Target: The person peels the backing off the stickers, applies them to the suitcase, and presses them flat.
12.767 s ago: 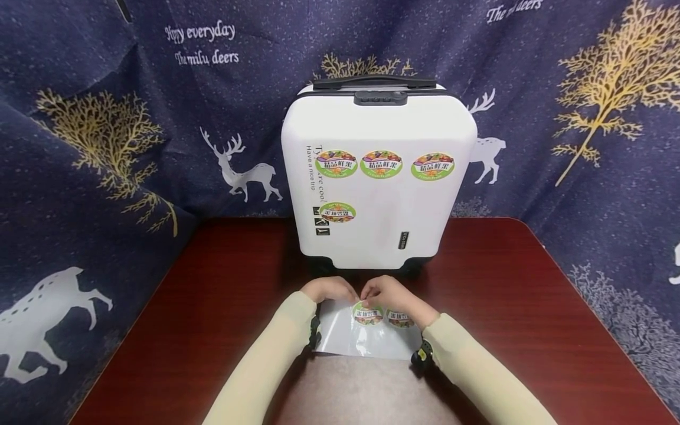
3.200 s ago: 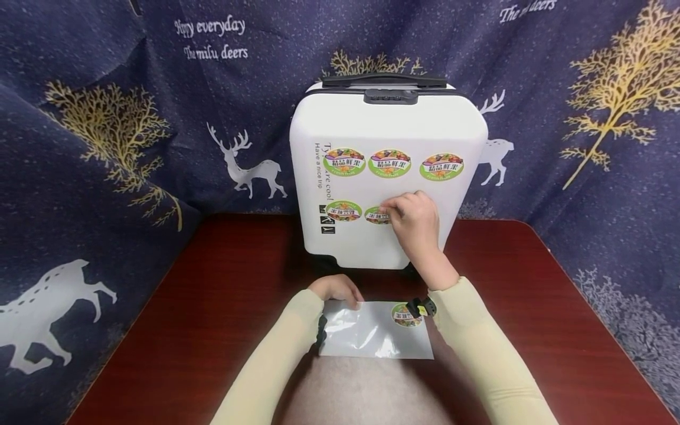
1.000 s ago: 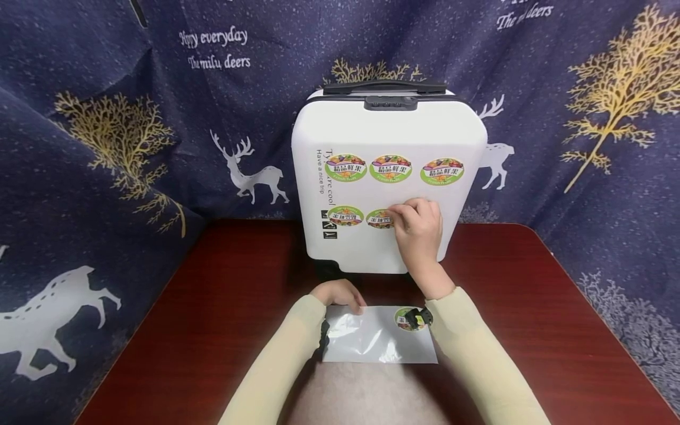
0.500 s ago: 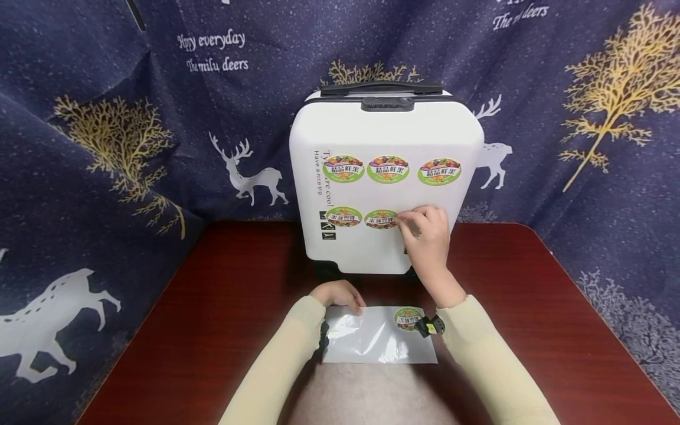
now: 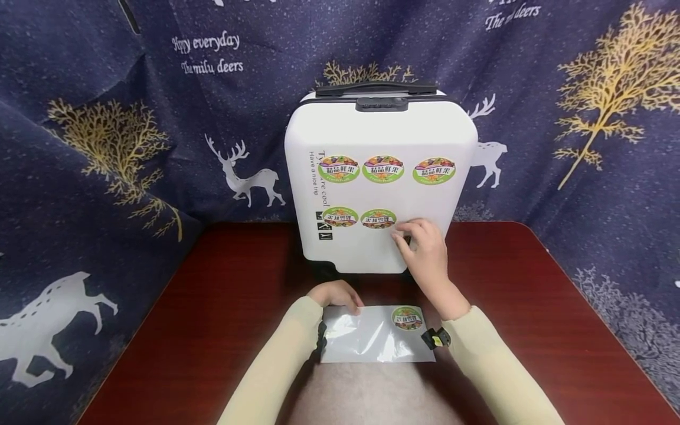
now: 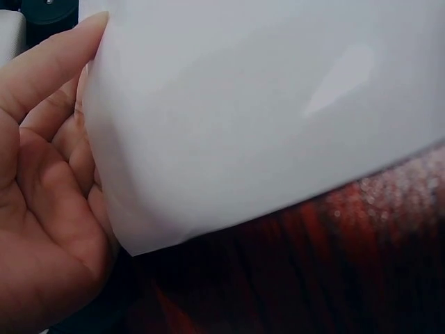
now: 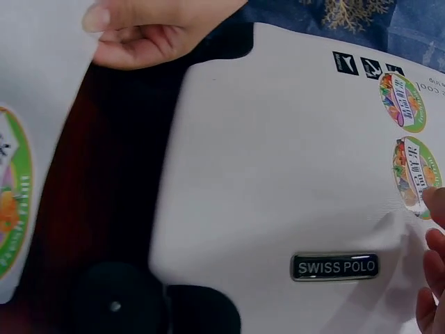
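A white suitcase [image 5: 379,131] stands upright on the table, several oval fruit stickers on its front. My right hand [image 5: 427,254] is just right of the lower-row sticker [image 5: 378,219] beside the printed side, thumb and forefinger parted with nothing between them. In the right wrist view its fingertips [image 7: 435,203] appear at that sticker's edge. My left hand [image 5: 336,294] pinches the upper edge of a glossy white sticker sheet [image 5: 366,345]; its thumb [image 6: 87,38] lies on top in the left wrist view. One oval sticker [image 5: 407,319] is on the sheet's right side.
A dark red table [image 5: 531,307] lies under everything, with a pale patch [image 5: 366,395] at the near side. Behind hangs a navy cloth [image 5: 255,106] with deer and gold trees. The suitcase has a black nameplate [image 7: 335,266] and a black wheel [image 7: 115,303].
Earlier, two stickers lay on the sheet; one is now on the suitcase. My right hand, fingering that sticker moments ago, has let go and drawn right and down. My left hand stays at the sheet.
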`<state>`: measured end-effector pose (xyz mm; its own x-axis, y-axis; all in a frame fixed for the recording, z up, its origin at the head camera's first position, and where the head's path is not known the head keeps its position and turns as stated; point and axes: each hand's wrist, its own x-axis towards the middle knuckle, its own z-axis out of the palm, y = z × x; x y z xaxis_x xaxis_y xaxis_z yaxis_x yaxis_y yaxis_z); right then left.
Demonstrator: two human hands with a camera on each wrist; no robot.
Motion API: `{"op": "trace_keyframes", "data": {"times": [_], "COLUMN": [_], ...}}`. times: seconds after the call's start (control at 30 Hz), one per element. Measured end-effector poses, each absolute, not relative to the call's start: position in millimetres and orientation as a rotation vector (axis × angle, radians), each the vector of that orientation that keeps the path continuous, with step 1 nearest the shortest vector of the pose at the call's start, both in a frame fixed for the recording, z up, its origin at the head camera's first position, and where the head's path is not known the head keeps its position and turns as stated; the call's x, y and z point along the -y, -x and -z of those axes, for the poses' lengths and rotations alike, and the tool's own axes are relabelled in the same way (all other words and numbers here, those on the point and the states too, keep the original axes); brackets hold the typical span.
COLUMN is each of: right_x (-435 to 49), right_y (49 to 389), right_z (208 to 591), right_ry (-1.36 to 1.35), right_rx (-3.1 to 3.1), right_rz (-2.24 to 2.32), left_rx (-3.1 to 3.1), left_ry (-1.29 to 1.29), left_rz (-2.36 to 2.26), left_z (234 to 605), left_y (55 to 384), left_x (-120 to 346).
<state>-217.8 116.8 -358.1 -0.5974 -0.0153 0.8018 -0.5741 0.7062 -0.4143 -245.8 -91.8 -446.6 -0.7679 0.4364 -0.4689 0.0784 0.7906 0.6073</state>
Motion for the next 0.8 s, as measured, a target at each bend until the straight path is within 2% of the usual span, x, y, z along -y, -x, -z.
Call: {"op": "trace_keyframes", "data": {"times": [0.8], "right_x": [-132], "right_y": [193], "right_z": [414], "right_ry": [-0.429], "right_rx": [2.381], "right_rz": [-0.854], "left_rx": [-2.363], "left_ry": [-0.388], "left_rz": [-0.795], "left_z": [447], "left_y": [244], "left_x": [93]}}
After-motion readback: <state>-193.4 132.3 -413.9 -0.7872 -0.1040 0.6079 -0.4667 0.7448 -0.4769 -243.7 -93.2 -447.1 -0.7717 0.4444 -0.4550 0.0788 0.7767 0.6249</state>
